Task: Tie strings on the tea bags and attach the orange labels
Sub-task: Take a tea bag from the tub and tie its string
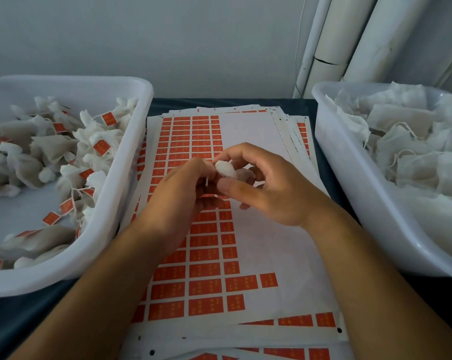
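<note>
Both my hands meet over the middle of the label sheets. My right hand holds a white tea bag by its gathered top, fingers curled round it. My left hand pinches the bag's thin white string, which hangs down a short way between the two hands. Under them lies a stack of white sheets with rows of orange labels; many label places on the right side of the top sheet are bare.
A white tub on the left holds tied tea bags with orange labels on strings. Another white tub on the right holds flat, unlabelled tea bags. White pipes stand by the wall at back right. The table is dark.
</note>
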